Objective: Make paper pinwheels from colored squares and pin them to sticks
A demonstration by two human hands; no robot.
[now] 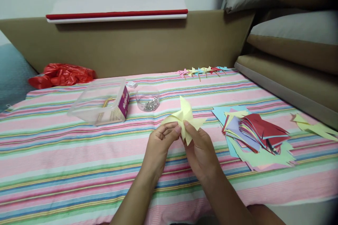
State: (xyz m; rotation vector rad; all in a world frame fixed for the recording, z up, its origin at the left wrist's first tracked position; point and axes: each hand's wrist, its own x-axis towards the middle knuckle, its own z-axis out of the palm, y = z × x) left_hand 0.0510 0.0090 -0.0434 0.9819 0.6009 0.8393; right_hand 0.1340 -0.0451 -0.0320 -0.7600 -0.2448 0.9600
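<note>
A pale yellow paper pinwheel [187, 111] is held up over the striped cloth [79, 161], its pointed blades spread out. My left hand [163, 140] pinches it near the centre from the left, thumb and fingers closed on the paper. From the right, my right hand [199, 144] grips it too, with the thumb near the pinwheel's centre and the other fingers partly hidden behind. Whether a pin sits between the fingertips is too small to tell.
Cut coloured paper [261, 133] is piled at the right. A clear tub of small metal pieces [151, 104] and a plastic box with sticks [89, 103] stand left. Finished pinwheels [206, 71] lie at the back, a red bag [66, 74] back left, cushions [293, 49] right.
</note>
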